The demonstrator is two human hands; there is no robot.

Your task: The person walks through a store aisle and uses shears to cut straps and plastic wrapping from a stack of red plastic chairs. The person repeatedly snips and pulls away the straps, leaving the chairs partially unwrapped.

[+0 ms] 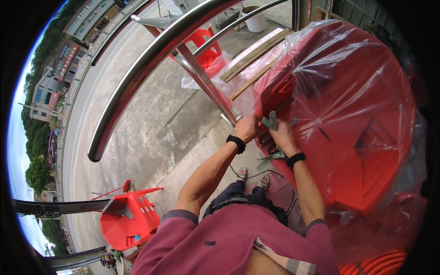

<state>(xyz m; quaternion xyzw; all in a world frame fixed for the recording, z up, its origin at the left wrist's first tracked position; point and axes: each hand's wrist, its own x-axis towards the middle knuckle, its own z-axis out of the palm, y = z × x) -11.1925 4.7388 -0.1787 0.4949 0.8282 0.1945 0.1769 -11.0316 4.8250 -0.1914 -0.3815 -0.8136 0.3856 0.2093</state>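
Observation:
In my right hand [283, 137] is a bundle of flat grey-green strips [272, 119], its ends sticking up past the fingers. More grey strips [266, 158] hang below that hand, beside dark loops [266, 139]. My left hand [246, 129] is close beside the bundle with its fingers curled; what lies between its fingertips is hidden. Both hands are at the near edge of a large red plastic piece [330, 158], which looks like moulded furniture under clear plastic film [319, 120]. A black wristband circles each wrist.
A curved shiny metal rail [137, 82] on a post [206, 82] stands at left. Wooden slats [256, 55] lie beyond the hands. A black cable [254, 176] runs by my feet. Red plastic chairs [132, 216] stand at lower left and farther back, near a white bucket [254, 21].

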